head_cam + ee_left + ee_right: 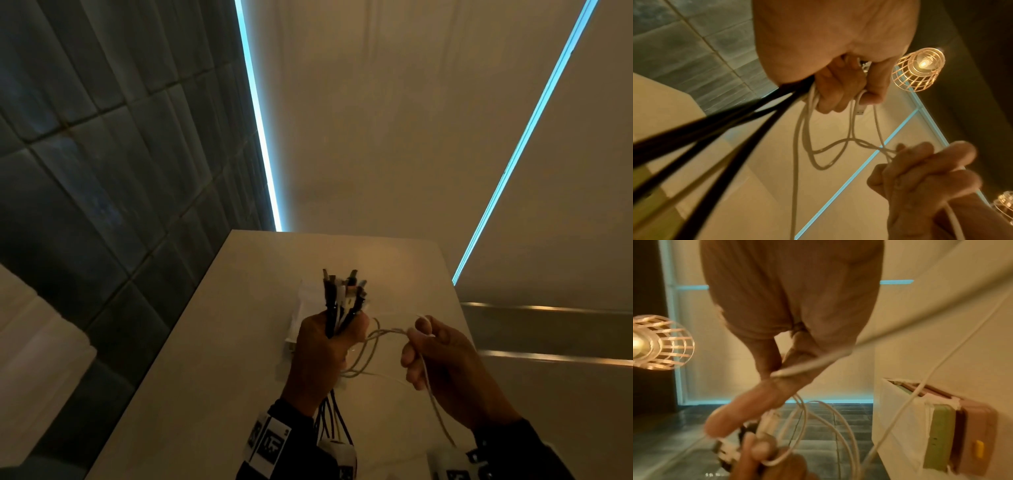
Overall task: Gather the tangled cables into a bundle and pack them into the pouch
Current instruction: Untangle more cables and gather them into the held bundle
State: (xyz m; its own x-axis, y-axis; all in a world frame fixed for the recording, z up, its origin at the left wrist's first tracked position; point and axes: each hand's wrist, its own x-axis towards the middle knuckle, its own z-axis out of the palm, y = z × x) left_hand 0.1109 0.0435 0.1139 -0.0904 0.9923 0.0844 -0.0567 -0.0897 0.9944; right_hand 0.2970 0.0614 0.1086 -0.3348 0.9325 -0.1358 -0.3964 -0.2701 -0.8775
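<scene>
Over the pale table (212, 342), near its middle, the left hand (320, 356) is fisted around a bunch of black and white cables (342, 301). Their plug ends stand up out of the fist, and the black leads (705, 129) hang down from its underside toward the wrist. Partly hidden behind that fist, a white pouch (301, 308) lies flat on the table toward the far edge. Loose loops of a white cable (373, 342) sag between the two hands. To the right, the right hand (442, 366) pinches this white cable between thumb and curled fingers, and the strand runs back past the wrist. In the right wrist view, a white holder with green and pink items (941, 426) sits beside a wall. A wire-cage lamp (917, 69) glows overhead.
</scene>
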